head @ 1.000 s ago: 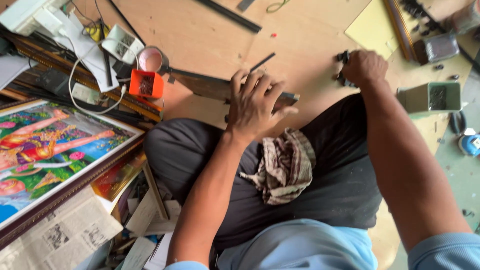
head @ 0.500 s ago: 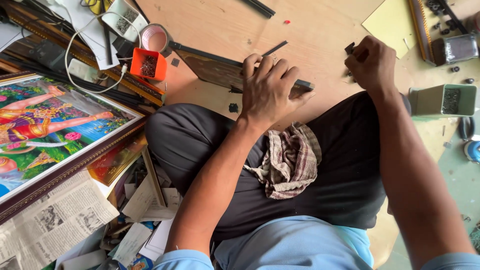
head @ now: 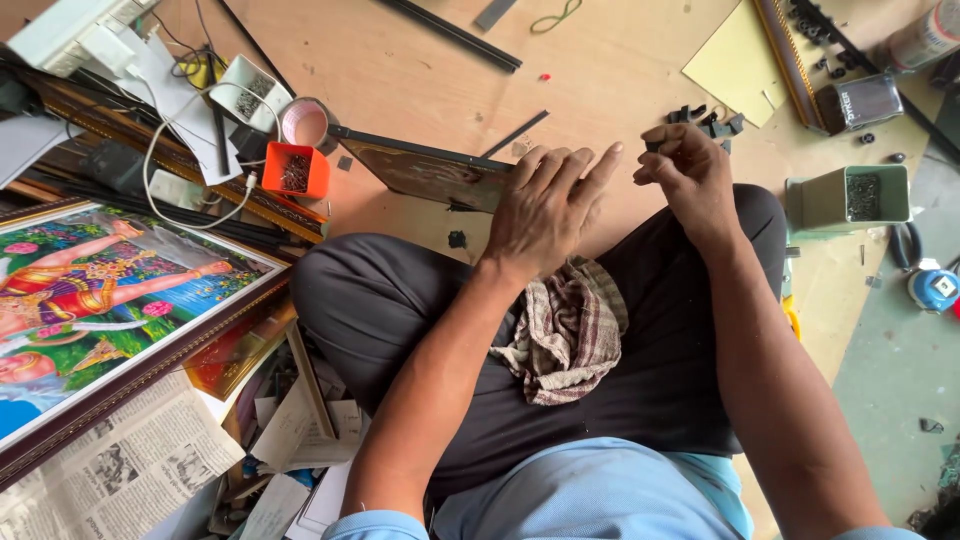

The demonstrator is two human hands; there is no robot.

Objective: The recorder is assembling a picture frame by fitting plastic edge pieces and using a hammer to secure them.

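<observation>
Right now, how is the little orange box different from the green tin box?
The orange box is small, bright and plastic-looking; the green tin box is larger, dull and metal-looking. The orange box sits among cables and frames beyond the left hand; the green tin box stands on the floor off to the side of the right hand. Both are open on top with small dark bits inside.

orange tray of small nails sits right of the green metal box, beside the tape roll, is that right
Not quite. The head view shows the orange tray of small nails far left of the green metal box, not right of it. It does sit beside the tape roll.
</observation>
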